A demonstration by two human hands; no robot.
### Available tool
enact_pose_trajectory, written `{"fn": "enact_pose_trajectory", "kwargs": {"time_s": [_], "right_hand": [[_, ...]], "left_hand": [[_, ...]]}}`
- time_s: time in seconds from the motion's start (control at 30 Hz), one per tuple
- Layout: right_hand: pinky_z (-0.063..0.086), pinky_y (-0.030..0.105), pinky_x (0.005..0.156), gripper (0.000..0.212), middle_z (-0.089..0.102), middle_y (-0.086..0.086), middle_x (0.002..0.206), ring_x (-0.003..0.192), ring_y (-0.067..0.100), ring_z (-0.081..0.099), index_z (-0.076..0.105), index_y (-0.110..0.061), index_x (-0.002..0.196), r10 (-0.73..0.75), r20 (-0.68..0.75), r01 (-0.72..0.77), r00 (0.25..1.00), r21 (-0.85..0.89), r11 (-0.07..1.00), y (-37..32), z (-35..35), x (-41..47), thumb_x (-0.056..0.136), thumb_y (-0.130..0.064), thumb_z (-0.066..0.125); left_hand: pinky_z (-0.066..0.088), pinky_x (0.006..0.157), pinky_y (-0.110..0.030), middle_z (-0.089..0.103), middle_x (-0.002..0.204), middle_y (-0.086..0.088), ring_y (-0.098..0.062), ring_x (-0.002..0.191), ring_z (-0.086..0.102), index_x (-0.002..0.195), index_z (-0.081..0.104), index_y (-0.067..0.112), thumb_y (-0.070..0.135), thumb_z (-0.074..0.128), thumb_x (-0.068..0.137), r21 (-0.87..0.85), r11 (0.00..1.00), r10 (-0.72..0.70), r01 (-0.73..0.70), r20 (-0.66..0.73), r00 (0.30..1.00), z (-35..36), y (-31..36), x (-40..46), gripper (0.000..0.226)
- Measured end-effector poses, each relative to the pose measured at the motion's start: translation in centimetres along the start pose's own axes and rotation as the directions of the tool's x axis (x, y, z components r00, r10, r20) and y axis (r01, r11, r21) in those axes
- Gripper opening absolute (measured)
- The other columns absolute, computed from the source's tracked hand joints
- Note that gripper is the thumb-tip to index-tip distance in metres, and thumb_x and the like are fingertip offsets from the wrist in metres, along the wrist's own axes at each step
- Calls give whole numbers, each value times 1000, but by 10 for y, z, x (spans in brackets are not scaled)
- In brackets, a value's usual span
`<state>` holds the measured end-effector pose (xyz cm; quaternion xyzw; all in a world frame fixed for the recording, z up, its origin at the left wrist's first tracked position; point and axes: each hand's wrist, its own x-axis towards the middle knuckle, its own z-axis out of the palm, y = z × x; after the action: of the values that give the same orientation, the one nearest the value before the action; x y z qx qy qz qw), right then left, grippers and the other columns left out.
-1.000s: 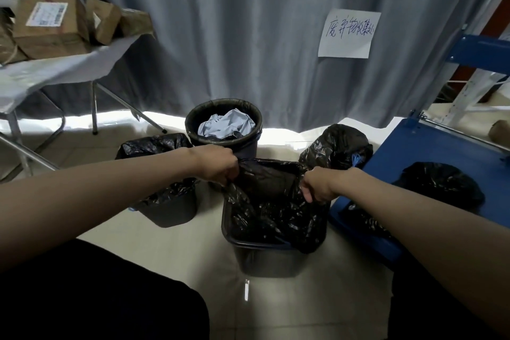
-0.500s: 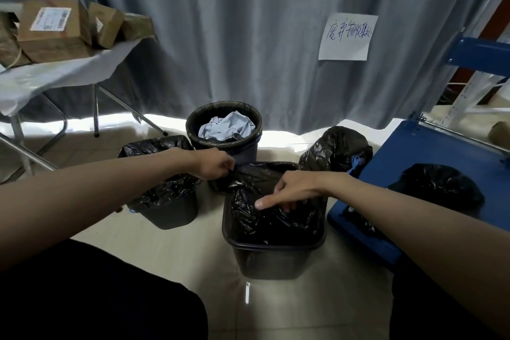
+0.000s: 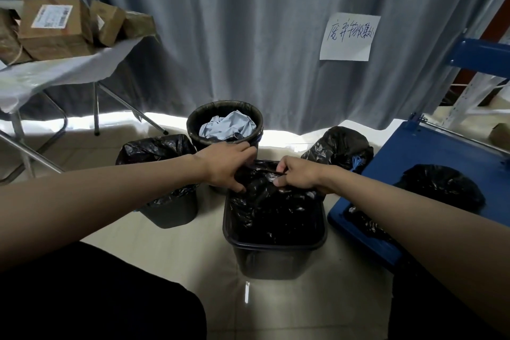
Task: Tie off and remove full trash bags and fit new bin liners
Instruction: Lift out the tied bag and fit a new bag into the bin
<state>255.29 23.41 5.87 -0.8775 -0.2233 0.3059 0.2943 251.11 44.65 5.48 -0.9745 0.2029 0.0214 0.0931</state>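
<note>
A dark rectangular bin (image 3: 276, 257) stands on the floor in front of me, with a crumpled black liner (image 3: 273, 215) inside it. My left hand (image 3: 226, 168) grips the liner's far left edge at the bin's back rim. My right hand (image 3: 298, 174) pinches a fold of the liner's top edge just right of it. The two hands are close together over the back of the bin. The liner hangs loose inside, below the near rim.
A round bin (image 3: 225, 124) with crumpled pale paper stands behind. A second lined bin (image 3: 162, 174) is at the left. A tied black bag (image 3: 339, 146) lies by a blue cart (image 3: 430, 163) holding another black bag (image 3: 441, 188). A table (image 3: 55, 72) with cardboard boxes stands far left.
My right hand has gone from pointing at the liner with fingers out to pinching its top edge again. My left hand has shifted slightly right along the back rim.
</note>
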Motion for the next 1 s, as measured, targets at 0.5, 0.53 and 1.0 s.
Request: {"fn": "enact_pose_trajectory", "kwargs": {"time_s": [0.5, 0.53, 1.0], "right_hand": [[54, 47, 83, 45, 60, 14, 96, 86, 32, 62, 42, -23, 107, -133, -128, 116, 983, -131, 984, 2, -4, 6, 76, -9, 72], [53, 47, 83, 45, 58, 12, 99, 89, 33, 61, 41, -24, 107, -159, -146, 126, 976, -210, 970, 4, -3, 5, 76, -10, 72], [43, 39, 66, 33, 50, -2, 102, 83, 27, 53, 36, -25, 107, -445, -69, 298, 893, -650, 699, 11, 6, -20, 85, -11, 56]], "left_hand": [[33, 65, -31, 55, 101, 0, -24, 89, 57, 89, 55, 18, 22, 62, 82, -32, 995, -101, 99, -80, 992, 11, -20, 3, 11], [31, 62, -30, 53, 100, 1, -23, 87, 56, 87, 56, 18, 22, 64, 81, -101, 989, -118, 110, -74, 990, 12, -21, 3, 11], [45, 65, -36, 59, 75, 1, -17, 71, 54, 81, 56, 17, 1, 60, 70, -437, 899, -5, 5, 1, 1000, 20, -28, -8, 19]]}}
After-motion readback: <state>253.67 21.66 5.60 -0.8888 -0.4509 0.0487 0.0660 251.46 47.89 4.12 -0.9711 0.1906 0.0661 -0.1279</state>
